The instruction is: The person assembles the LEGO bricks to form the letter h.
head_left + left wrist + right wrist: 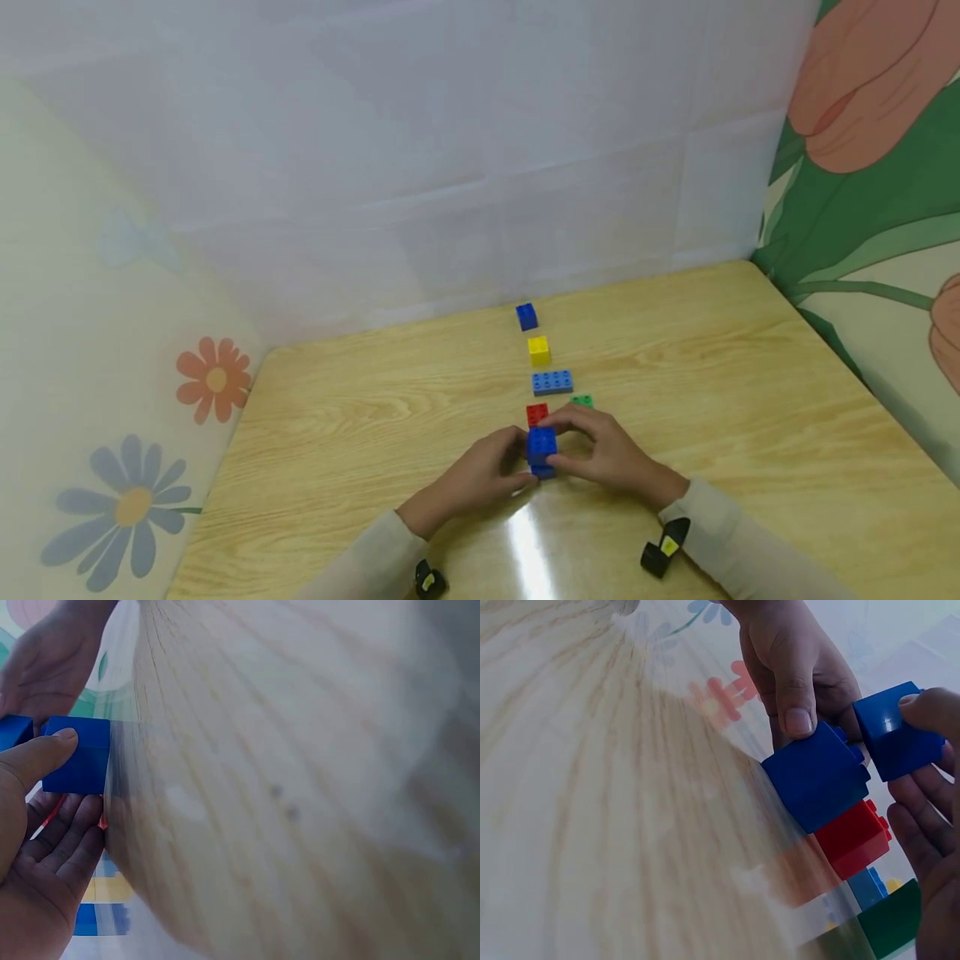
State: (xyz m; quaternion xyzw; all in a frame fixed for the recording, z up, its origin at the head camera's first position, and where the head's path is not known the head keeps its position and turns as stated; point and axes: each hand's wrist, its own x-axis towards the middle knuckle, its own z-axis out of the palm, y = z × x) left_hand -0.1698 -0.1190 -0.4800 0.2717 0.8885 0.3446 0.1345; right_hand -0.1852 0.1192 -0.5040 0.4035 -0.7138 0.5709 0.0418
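My left hand (483, 471) holds a dark blue toy building block (814, 780) low at the table, its thumb and fingers on opposite sides. Between thumb and fingers my right hand (611, 454) pinches a second dark blue block (542, 446) just above the first. A narrow gap and a slight tilt separate the two blocks in the right wrist view, where the lower one's studs face the upper one. From the head, the upper block covers most of the lower. A red block (537, 414) sits right behind them, and a green block (582, 402) is partly hidden behind my right hand.
Farther back in a rough line lie a lighter blue long block (552, 382), a yellow block (538, 351) and another dark blue block (527, 316) near the table's back edge. The wooden table (360, 417) meets a white cloth (465, 183) behind and flowered panels at both sides.
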